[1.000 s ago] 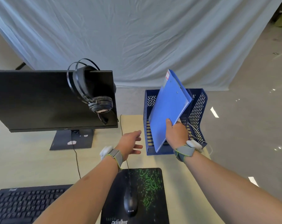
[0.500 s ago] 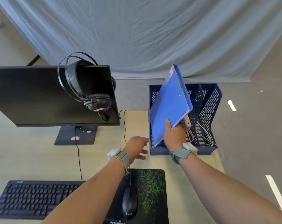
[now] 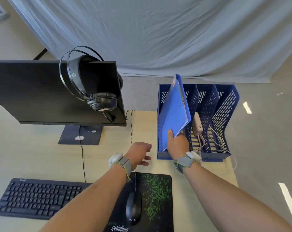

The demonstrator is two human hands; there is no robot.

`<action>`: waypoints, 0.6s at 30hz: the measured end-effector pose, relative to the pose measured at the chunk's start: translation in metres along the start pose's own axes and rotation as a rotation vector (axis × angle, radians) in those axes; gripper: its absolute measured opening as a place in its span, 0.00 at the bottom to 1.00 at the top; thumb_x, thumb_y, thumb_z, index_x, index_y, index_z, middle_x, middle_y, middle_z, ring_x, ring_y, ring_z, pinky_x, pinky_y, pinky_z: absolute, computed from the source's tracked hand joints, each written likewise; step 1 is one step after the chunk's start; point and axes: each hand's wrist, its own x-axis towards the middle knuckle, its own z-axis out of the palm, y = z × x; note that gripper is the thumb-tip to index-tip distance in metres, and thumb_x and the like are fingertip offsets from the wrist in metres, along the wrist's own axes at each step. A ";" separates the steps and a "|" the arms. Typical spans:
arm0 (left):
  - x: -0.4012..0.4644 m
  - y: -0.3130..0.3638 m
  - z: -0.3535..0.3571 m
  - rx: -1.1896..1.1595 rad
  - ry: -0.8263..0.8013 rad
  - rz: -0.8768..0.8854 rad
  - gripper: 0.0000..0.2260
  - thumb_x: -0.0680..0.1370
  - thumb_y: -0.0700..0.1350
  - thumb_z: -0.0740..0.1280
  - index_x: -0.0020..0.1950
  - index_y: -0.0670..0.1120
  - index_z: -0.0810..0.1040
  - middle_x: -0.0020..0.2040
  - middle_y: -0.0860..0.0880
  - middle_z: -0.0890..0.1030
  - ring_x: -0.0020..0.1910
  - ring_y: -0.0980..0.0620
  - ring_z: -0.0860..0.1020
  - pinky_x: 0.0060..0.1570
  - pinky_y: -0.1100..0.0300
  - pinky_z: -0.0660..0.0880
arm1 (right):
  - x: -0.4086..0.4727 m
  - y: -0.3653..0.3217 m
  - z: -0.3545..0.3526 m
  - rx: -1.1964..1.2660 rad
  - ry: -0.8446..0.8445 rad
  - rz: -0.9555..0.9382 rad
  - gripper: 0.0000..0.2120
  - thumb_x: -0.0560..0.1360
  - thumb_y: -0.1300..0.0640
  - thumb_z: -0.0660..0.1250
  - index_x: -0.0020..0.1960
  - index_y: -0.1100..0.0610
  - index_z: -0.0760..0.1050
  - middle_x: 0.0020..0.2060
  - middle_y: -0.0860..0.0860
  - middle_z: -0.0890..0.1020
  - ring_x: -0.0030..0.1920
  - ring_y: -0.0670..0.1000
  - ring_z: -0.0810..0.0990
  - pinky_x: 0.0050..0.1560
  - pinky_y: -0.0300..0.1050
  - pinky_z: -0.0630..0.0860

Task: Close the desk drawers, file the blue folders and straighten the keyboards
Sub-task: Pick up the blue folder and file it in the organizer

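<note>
My right hand (image 3: 178,144) grips the lower edge of a blue folder (image 3: 173,113), thumb on its front face. The folder stands tilted on edge inside the leftmost slot of the dark blue file rack (image 3: 225,104) at the desk's back right. My left hand (image 3: 139,152) hovers over the desk just left of the rack, fingers loosely spread and holding nothing. A black keyboard (image 3: 36,198) lies at the front left of the desk, roughly parallel to its edge. No drawers are in sight.
A black monitor (image 3: 49,92) with headphones (image 3: 91,87) hung on its corner stands at the back left. A mouse (image 3: 133,208) sits on a black and green mousepad (image 3: 152,198). A white charger (image 3: 197,125) and cables lie in the rack's middle slots.
The folder has dropped lower into the rack's left slot, my right hand following it down. My left hand stays near the rack's front left corner. My view has tilted down and shifted.
</note>
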 end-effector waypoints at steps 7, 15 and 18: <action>-0.006 -0.004 -0.001 -0.007 0.025 -0.001 0.09 0.81 0.47 0.66 0.57 0.43 0.77 0.60 0.42 0.79 0.41 0.44 0.82 0.44 0.49 0.81 | -0.007 0.010 0.002 -0.024 -0.191 0.003 0.21 0.82 0.47 0.59 0.40 0.62 0.76 0.38 0.61 0.81 0.38 0.62 0.79 0.39 0.50 0.74; -0.021 -0.010 0.011 0.010 0.027 0.006 0.11 0.81 0.48 0.66 0.59 0.43 0.77 0.59 0.43 0.80 0.43 0.44 0.81 0.46 0.48 0.81 | -0.012 0.014 -0.015 -0.073 -0.350 -0.015 0.19 0.80 0.53 0.61 0.34 0.58 0.63 0.31 0.61 0.71 0.32 0.56 0.65 0.34 0.46 0.60; -0.028 -0.012 0.015 0.023 0.044 0.013 0.13 0.81 0.48 0.66 0.61 0.42 0.77 0.59 0.42 0.80 0.43 0.44 0.82 0.43 0.50 0.81 | -0.018 0.017 -0.021 -0.152 -0.421 0.008 0.19 0.80 0.52 0.61 0.33 0.58 0.65 0.29 0.58 0.73 0.30 0.57 0.69 0.31 0.44 0.64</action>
